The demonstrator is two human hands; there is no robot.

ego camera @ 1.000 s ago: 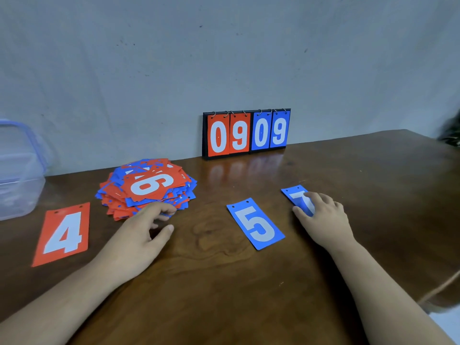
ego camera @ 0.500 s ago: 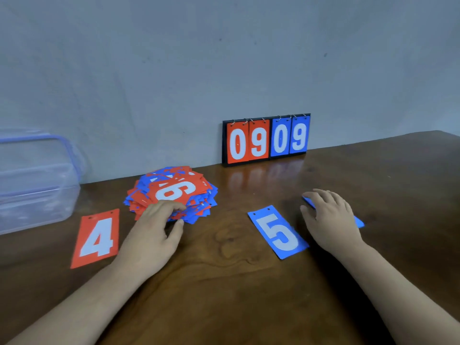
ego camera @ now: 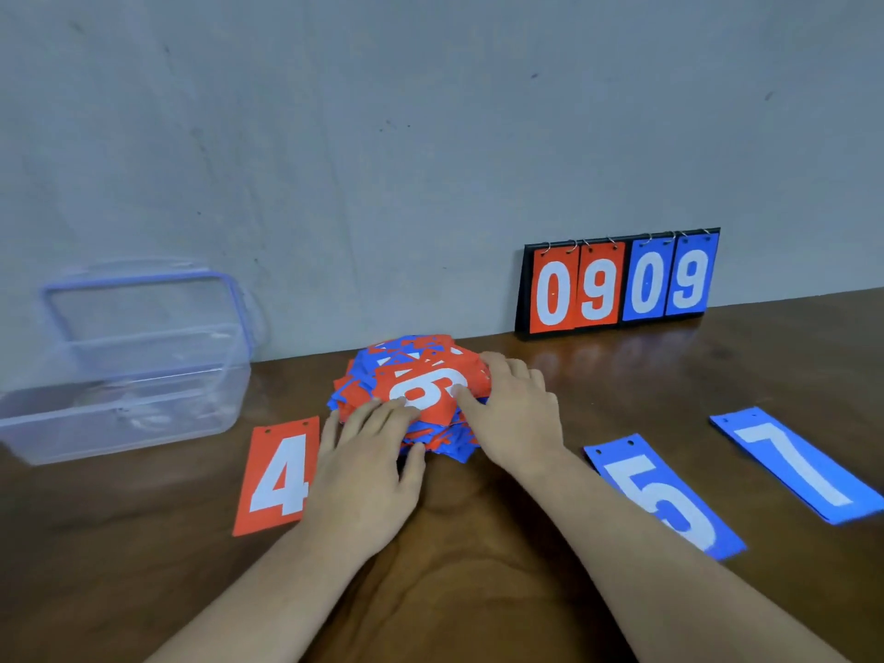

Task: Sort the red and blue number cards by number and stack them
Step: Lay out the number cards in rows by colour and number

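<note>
While both hands work at the loose heap of red and blue plastic number cards point(ego camera: 382, 404), sorting looks barely begun: only three cards lie singled out.

Obs. 1: the heap sits mid-table, towards the wall, with an orange-red card marked 6 point(ego camera: 430, 392) face up on top.

Obs. 2: the left hand point(ego camera: 368, 466) lies with fingers fairly straight and slightly spread on the heap's near-left edge, thumb against the near side. Judged a steadying press, so the stack does not slide.

Obs. 3: the right hand point(ego camera: 519, 416) has its thumb across the 6 and its fingers bent over the heap's right edge. Judged a grip to lift off the top. Whether it holds one card or several, I cannot tell.

Obs. 4: an orange-red card marked 4 point(ego camera: 280, 476) lies flat just left of the left hand. A blue card marked 5 point(ego camera: 665, 495) and a blue card marked 7 point(ego camera: 799, 464) lie to the right, apart from each other. The gap between 4 and 5 is probably kept for number order.

Surroundings: a brown wooden table point(ego camera: 478, 595); a clear plastic box with blue rim point(ego camera: 124, 370) at far left; a black flip scoreboard reading 09 09 point(ego camera: 617, 282) against the grey wall. The forearms cross the space where a 6 pile might go; nothing else blocks it.
</note>
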